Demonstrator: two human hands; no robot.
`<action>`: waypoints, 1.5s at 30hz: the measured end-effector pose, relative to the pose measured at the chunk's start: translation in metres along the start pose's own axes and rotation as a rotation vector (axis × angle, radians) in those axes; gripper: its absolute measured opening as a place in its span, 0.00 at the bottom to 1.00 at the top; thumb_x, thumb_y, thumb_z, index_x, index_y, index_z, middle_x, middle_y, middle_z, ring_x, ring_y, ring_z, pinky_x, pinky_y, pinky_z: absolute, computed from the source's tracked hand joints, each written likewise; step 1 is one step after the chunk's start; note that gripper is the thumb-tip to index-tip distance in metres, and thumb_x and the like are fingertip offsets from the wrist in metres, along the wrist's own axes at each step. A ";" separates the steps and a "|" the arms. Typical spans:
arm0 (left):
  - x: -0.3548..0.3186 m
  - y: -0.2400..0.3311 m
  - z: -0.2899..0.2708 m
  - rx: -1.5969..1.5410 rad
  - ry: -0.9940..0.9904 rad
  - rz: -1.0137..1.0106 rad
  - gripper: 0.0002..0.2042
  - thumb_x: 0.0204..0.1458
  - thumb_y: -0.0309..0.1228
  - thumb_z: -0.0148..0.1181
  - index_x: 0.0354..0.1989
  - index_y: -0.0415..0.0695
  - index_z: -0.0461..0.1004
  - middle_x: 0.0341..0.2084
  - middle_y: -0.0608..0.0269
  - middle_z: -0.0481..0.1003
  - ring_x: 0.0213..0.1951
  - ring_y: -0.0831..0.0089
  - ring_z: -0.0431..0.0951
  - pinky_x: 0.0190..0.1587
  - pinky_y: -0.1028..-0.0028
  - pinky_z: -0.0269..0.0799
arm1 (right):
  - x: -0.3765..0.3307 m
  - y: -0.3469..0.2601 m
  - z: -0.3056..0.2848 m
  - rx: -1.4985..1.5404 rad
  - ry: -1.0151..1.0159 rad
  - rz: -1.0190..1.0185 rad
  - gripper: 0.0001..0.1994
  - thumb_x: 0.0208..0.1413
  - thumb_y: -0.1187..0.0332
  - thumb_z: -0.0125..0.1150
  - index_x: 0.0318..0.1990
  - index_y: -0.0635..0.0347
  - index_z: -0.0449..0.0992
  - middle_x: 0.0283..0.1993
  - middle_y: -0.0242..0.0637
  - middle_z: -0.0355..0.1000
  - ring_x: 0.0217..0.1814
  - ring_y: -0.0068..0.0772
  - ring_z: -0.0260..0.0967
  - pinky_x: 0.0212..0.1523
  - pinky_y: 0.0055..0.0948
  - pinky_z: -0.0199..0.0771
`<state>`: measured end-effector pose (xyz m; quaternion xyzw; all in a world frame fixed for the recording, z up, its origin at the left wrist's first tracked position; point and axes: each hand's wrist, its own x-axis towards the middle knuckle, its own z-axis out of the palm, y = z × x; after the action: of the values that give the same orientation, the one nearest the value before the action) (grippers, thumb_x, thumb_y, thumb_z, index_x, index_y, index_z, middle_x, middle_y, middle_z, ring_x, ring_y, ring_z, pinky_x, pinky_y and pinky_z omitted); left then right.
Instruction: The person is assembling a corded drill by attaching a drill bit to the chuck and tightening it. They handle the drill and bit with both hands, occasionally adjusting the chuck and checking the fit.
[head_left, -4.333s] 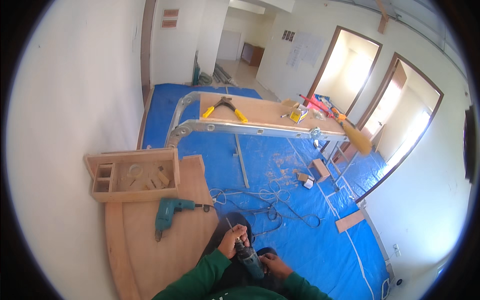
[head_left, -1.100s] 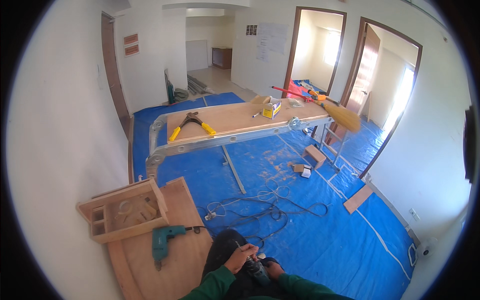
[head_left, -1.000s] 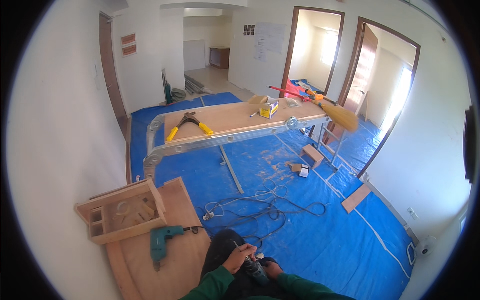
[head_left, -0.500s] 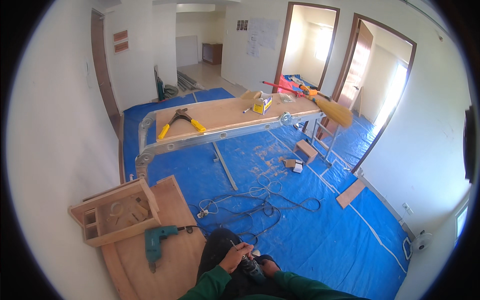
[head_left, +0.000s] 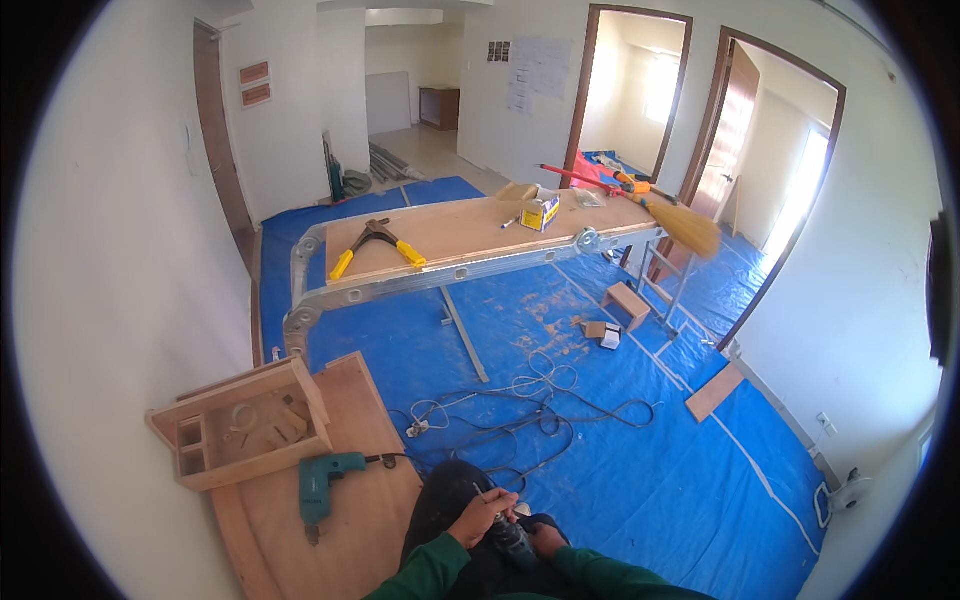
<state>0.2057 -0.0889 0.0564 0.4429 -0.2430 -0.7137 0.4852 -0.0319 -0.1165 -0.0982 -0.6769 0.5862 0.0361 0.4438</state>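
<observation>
A dark teal power drill (head_left: pixel 516 546) lies across my lap, its front end up toward my left hand. My left hand (head_left: pixel 484 516) is closed around the chuck end, and a thin bit (head_left: pixel 478 488) shows just past the fingers. On the drill's right side my right hand (head_left: pixel 547 541) is closed at the body or handle; its fingers are mostly hidden. A second, corded teal drill (head_left: pixel 316 492) rests on a plywood board (head_left: pixel 375 500) to my left. Beside it stands an open wooden tray box (head_left: pixel 255 465) with small loose items inside.
Tangled cables (head_left: pixel 530 410) lie on the blue floor sheet (head_left: pixel 650 500). Ahead, a plank platform (head_left: pixel 470 225) holds yellow-handled cutters (head_left: pixel 378 245), a small box (head_left: pixel 540 212) and a broom (head_left: pixel 685 228). A wood offcut (head_left: pixel 714 392) and a small fan (head_left: pixel 850 490) are at the right.
The whole view has shifted slightly, with everything a little farther right and down. Both hands keep their hold on the drill.
</observation>
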 end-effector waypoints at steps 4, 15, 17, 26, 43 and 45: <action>-0.002 -0.001 -0.004 0.005 0.010 0.002 0.11 0.71 0.38 0.64 0.42 0.43 0.78 0.31 0.68 0.73 0.39 0.72 0.79 0.50 0.70 0.72 | -0.008 -0.012 -0.005 0.029 -0.025 -0.038 0.27 0.65 0.49 0.65 0.59 0.65 0.83 0.59 0.60 0.82 0.65 0.61 0.79 0.67 0.52 0.78; 0.001 -0.005 -0.003 0.006 0.007 0.005 0.11 0.71 0.39 0.64 0.42 0.43 0.78 0.30 0.68 0.73 0.39 0.71 0.79 0.50 0.70 0.73 | 0.001 0.002 0.002 0.009 -0.007 -0.015 0.28 0.64 0.48 0.66 0.58 0.66 0.83 0.58 0.61 0.82 0.64 0.62 0.79 0.66 0.52 0.78; 0.002 -0.006 -0.005 -0.004 0.009 0.003 0.11 0.71 0.39 0.64 0.42 0.43 0.78 0.30 0.68 0.73 0.39 0.71 0.79 0.49 0.70 0.73 | 0.001 0.004 0.004 0.017 0.016 -0.031 0.28 0.64 0.48 0.67 0.56 0.66 0.84 0.55 0.60 0.83 0.61 0.60 0.81 0.63 0.51 0.79; -0.002 -0.002 -0.001 -0.010 0.014 -0.003 0.11 0.71 0.38 0.64 0.43 0.42 0.78 0.31 0.68 0.73 0.39 0.71 0.80 0.50 0.70 0.74 | 0.006 0.014 0.010 0.014 0.056 -0.067 0.28 0.63 0.46 0.68 0.53 0.67 0.84 0.48 0.58 0.85 0.53 0.56 0.85 0.55 0.50 0.82; 0.000 -0.005 -0.002 -0.007 0.005 0.000 0.11 0.71 0.38 0.64 0.42 0.43 0.78 0.30 0.68 0.73 0.39 0.71 0.80 0.49 0.70 0.74 | -0.002 0.003 0.000 0.020 0.007 -0.019 0.27 0.64 0.50 0.66 0.57 0.67 0.84 0.57 0.62 0.82 0.63 0.63 0.80 0.65 0.53 0.79; -0.001 -0.003 -0.002 0.000 0.008 0.001 0.11 0.71 0.38 0.64 0.42 0.44 0.78 0.30 0.68 0.73 0.39 0.71 0.80 0.50 0.70 0.74 | -0.004 0.000 -0.001 0.025 0.009 -0.020 0.27 0.64 0.50 0.66 0.56 0.67 0.84 0.57 0.61 0.82 0.63 0.63 0.80 0.65 0.53 0.79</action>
<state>0.2058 -0.0863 0.0535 0.4458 -0.2413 -0.7116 0.4865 -0.0333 -0.1141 -0.0952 -0.6772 0.5820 0.0213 0.4497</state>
